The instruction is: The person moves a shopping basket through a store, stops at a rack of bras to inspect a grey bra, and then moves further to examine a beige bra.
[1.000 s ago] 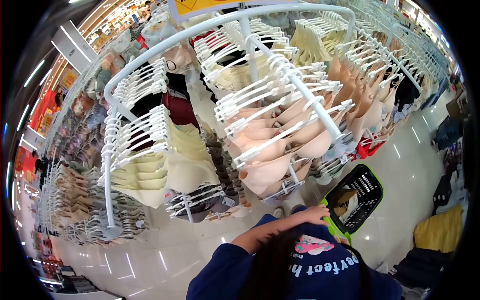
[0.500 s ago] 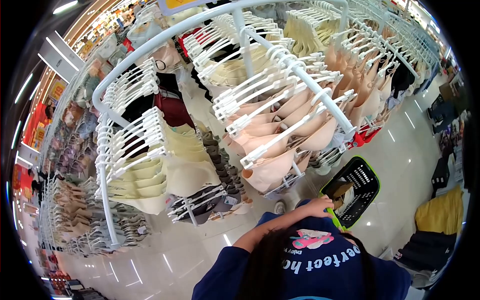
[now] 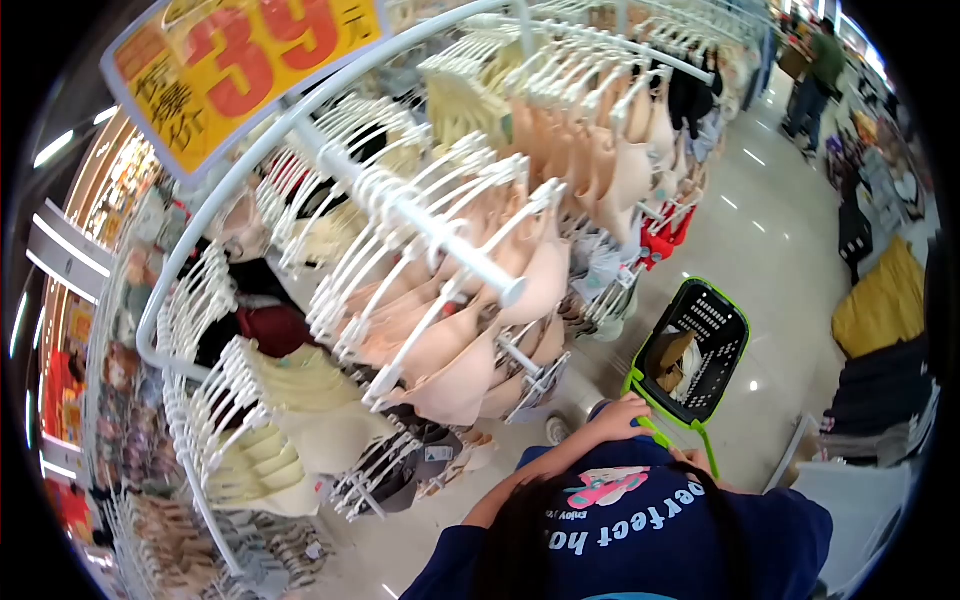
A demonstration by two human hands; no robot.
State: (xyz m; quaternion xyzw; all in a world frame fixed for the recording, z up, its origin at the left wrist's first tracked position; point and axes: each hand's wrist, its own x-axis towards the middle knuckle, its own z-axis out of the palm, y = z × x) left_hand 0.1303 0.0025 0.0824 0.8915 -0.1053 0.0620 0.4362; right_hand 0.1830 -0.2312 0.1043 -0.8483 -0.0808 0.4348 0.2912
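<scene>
My left hand point(image 3: 618, 418) is closed on the green handle of a black shopping basket point(image 3: 712, 345) with a green rim. Part of my right hand point(image 3: 694, 459) shows at the near end of that handle, its fingers curled against it. Inside the basket lie a brown item point(image 3: 672, 352) and something whitish beside it; their kind I cannot make out. The basket is in front of me, tilted in the view. To its left hang beige bras point(image 3: 455, 365) on white hangers, apart from my hands.
A white rack point(image 3: 400, 200) carries rows of bras, with a yellow price sign point(image 3: 245, 75) above it. Folded dark clothes point(image 3: 880, 400) and a mustard cloth point(image 3: 882, 300) lie on the right. Farther up the tiled aisle point(image 3: 765, 215) stands a person point(image 3: 820, 75).
My view has shifted along the rack; the price sign and a person up the aisle now show. My right hand has come into sight at the handle, and more of the basket is visible.
</scene>
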